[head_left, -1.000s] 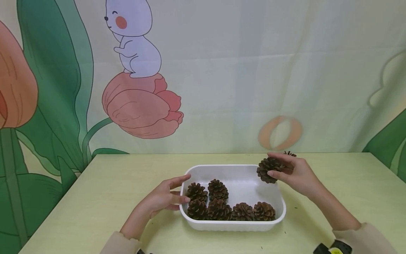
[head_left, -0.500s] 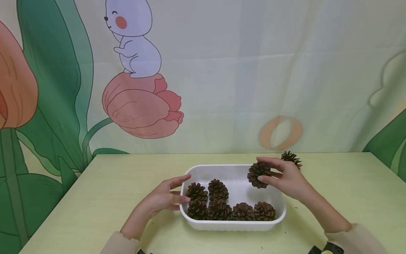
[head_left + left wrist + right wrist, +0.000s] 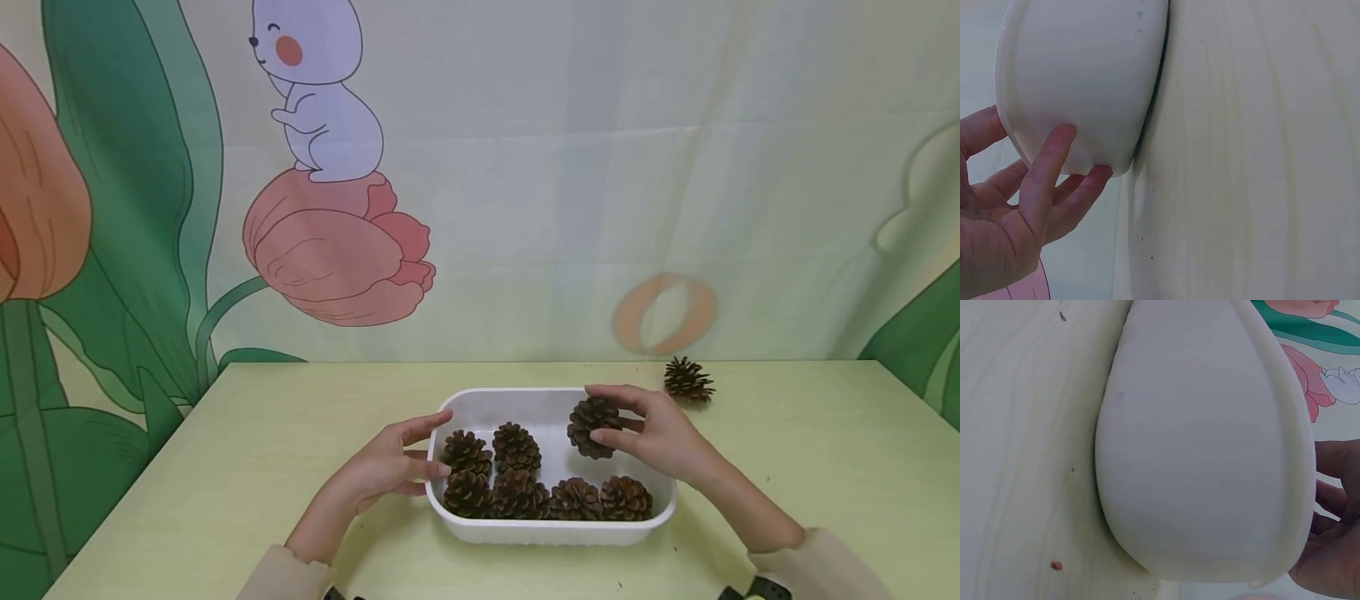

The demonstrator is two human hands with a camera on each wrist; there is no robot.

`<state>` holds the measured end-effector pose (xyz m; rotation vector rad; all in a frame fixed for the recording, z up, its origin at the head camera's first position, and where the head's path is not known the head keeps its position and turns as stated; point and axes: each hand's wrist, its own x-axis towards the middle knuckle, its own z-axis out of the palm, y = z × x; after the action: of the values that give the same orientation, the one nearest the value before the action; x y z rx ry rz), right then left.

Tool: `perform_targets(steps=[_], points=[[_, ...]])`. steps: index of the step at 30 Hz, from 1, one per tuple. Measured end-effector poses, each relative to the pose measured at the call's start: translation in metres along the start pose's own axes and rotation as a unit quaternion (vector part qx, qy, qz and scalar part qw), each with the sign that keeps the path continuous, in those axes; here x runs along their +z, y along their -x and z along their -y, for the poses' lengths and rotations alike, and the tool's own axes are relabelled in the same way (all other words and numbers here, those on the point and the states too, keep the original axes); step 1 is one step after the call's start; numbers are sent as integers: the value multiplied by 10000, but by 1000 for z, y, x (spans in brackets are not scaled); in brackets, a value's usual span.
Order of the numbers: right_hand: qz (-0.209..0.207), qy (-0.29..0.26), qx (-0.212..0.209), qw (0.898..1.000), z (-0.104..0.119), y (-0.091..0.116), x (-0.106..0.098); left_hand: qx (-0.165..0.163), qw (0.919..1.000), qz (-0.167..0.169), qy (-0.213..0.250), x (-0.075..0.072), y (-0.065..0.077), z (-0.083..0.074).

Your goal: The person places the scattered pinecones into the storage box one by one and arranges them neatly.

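Note:
My right hand (image 3: 663,433) pinches a brown pine cone (image 3: 591,427) between thumb and fingers. It holds the cone over the right back part of a white plastic basin (image 3: 551,533). The left hand (image 3: 390,462) grips the basin's left end; in the left wrist view its fingers (image 3: 1054,156) touch the outer wall and others pass behind the rim. Several pine cones (image 3: 517,496) lie inside, in a row along the near wall with two more behind at the left. From the right wrist view, the basin wall (image 3: 1204,456) hides the held cone and most of the right hand (image 3: 1338,525).
One more pine cone (image 3: 687,379) lies on the pale wooden table (image 3: 300,433) near its back edge, right of the basin. Small dark crumbs are scattered on the tabletop. A printed cloth (image 3: 495,208) with tulips and a white animal hangs behind.
My right hand has moved left and down with its pine cone, from the basin's back right corner to over its inside. The cone at the table's back is now uncovered. My left hand stays put.

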<state>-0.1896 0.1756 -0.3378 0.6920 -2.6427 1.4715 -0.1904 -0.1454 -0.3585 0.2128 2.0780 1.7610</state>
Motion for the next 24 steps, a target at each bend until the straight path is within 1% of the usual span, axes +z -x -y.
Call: perform_targets(steps=[8,16,20,24], points=[[178,-120,69,9997,-1,-1,8,-41,10000,-16,-9,0,0,0],[243,309,-94,9992,-4,-3,17,-68,10000,-36,1,0,0,0],[316,348,-160,9988,-4,-5,22,-66,10000,-36,1,0,0,0],[350,533,-360,9973,-5,-6,25,-59,10000,-14,7,0,0,0]])
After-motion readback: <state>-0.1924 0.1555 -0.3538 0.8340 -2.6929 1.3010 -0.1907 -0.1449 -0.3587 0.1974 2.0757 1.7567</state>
